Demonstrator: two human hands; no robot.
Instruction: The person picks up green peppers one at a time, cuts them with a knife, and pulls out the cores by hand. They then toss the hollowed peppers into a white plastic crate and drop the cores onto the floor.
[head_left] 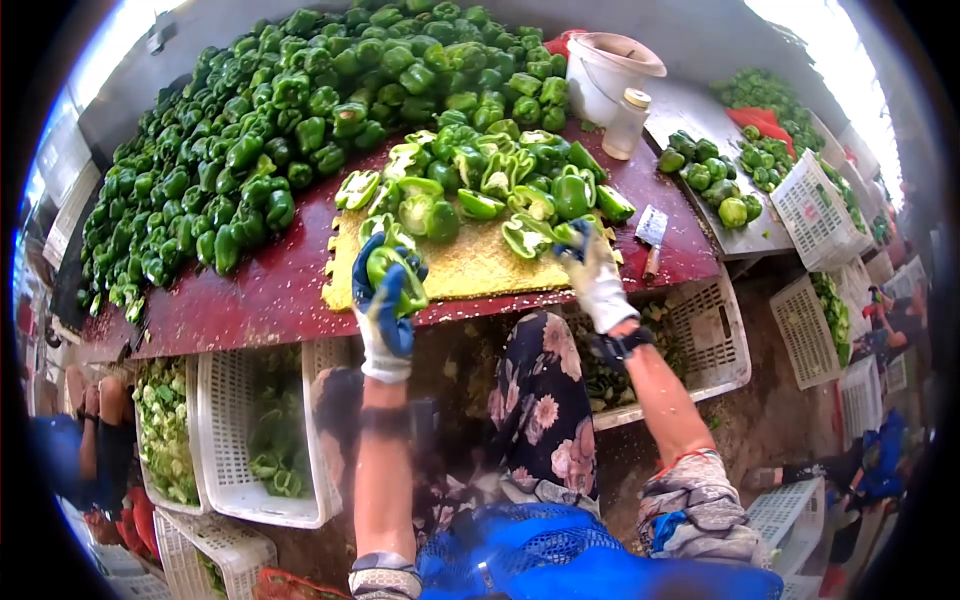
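Observation:
Both of my hands wear white gloves with blue fingertips. My left hand (385, 300) is wrapped round a cut green pepper (396, 281) whose pale inside shows, at the left front of the yellow mat (460, 272). My right hand (592, 268) is at the mat's right edge, close to a halved pepper (527, 236); its fingers are bent, and what lies between them is too small to make out. Halved peppers are piled on the back of the mat. A wide-bladed knife (651, 240) lies on the red table to the right.
A large heap of whole green peppers (290, 120) covers the table's back left. Behind the mat stand a white bucket (610, 75) and a bottle (627, 124). White crates (225, 440) are below the table edge. Other people sit at far left and right.

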